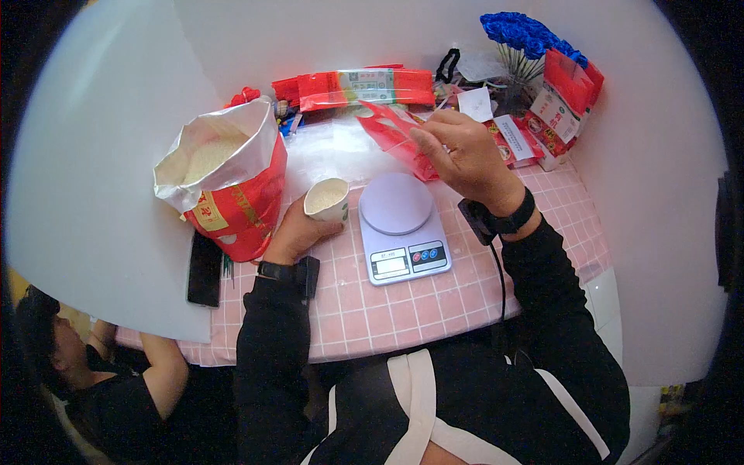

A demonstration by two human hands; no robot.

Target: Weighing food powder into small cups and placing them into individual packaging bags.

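Observation:
My left hand [299, 229] is closed around a paper cup [326, 200] filled with white grains that look like rice. Beside it on the left stands a large open red and silver bag [256, 203] of the same kind of grain. My right hand [459, 151] is raised over the far right side of the table, pinching a red plastic packaging bag [395, 136] near its upper edge; the fingertips partly cover it. Between my hands lies a white digital kitchen scale [401, 232] with a bare round platform. Its small display is too bright to read.
A black smartphone [203, 272] lies left, below the large bag. Flat red packages [366, 88] and clear plastic sheets [325, 148] lie at the back. Blue artificial flowers [529, 35] and red printed bags [561, 110] stand back right. Another person [116, 378] sits lower left, beyond a white partition.

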